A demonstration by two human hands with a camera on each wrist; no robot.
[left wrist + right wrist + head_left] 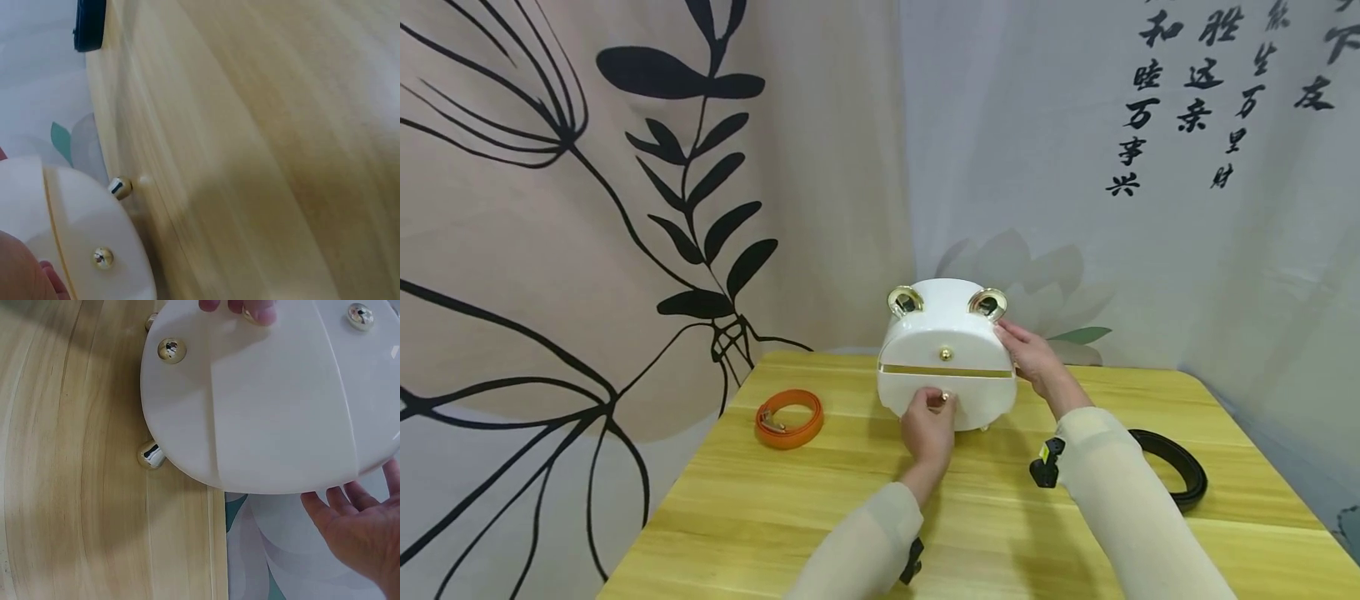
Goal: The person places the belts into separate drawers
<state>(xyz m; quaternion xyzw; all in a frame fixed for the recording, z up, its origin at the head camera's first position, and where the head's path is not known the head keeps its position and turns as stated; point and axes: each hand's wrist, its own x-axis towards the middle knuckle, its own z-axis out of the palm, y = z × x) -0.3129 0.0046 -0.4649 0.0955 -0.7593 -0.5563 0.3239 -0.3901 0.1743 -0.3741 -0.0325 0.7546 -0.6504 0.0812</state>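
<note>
A white frog-shaped box with drawers [946,321] stands on the table, with gold-rimmed eyes on top and small gold feet below. My left hand [928,425] is at its front, fingertips pinching the middle gold drawer knob [251,315]. One round knob [946,354] shows above that hand; a lower knob [103,257] appears in the left wrist view. Above the gripped drawer runs a narrow gap [946,372]. My right hand [359,528] rests its fairly straight fingers against the box's right side.
A coiled orange belt [809,430] lies on the wooden table [715,517] left of the box. To the right, partly behind the right sleeve, is a coiled black belt [1195,477]. A printed curtain [835,167] hangs behind the table.
</note>
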